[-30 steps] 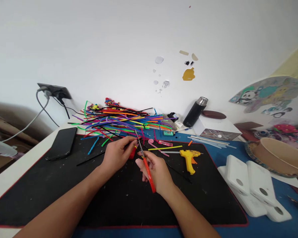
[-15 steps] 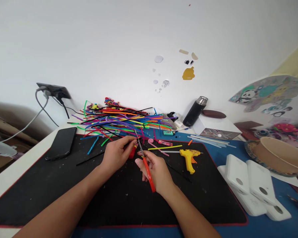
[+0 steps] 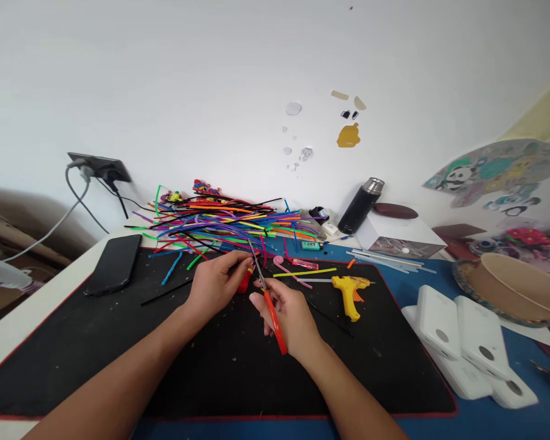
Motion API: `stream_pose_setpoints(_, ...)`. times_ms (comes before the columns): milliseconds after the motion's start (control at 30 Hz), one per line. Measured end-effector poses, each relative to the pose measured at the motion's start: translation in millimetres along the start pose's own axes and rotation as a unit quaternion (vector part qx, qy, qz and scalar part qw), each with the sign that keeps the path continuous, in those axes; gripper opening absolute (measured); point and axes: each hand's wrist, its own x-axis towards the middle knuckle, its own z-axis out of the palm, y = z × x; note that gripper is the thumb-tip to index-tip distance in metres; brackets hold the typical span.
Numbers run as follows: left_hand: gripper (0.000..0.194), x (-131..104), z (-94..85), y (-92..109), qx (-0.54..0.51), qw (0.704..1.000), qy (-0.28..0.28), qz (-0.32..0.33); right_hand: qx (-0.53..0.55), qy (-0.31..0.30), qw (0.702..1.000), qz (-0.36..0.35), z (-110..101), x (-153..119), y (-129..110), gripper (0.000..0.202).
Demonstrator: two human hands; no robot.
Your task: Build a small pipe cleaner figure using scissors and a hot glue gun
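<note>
My right hand is closed around scissors with red handles. Their blades point away from me and look nearly together. On the left, my left hand pinches something too small to make out, right beside the blades. Just under its fingertips shows a red object, partly hidden by the hand, so I cannot tell whether it is held or lies on the mat. Behind both hands spreads a pile of colourful pipe cleaners. A pink pipe cleaner with a coiled end lies close to the blades.
A yellow glue gun rests on the black mat, right of my hands. A phone lies at the left. Further right are white devices, a bowl, glue sticks and a black flask.
</note>
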Motion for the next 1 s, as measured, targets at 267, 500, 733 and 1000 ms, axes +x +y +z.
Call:
stream_pose_setpoints(267, 0.029, 0.1, -0.3, 0.5, -0.004, 1.000, -0.002, -0.008, -0.001, 0.001, 1.000, 0.002, 0.3, -0.7, -0.6, 0.045)
stream_pose_setpoints(500, 0.030, 1.1, -2.7, 4.6, 0.000, 1.000, -0.007, -0.012, -0.002, 0.000, 1.000, 0.005, -0.9, -0.4, -2.0, 0.046)
stream_pose_setpoints(733, 0.031, 1.4, -2.8, 4.2, 0.005, 1.000, -0.010, -0.016, -0.002, 0.005, 1.000, 0.011, -1.0, 0.0, -3.8, 0.048)
stream_pose_setpoints(1000, 0.029, 1.0, -1.3, 1.3, 0.005, 1.000, -0.012, -0.010, 0.002, 0.010, 1.000, 0.016, 0.1, 0.8, -0.2, 0.045)
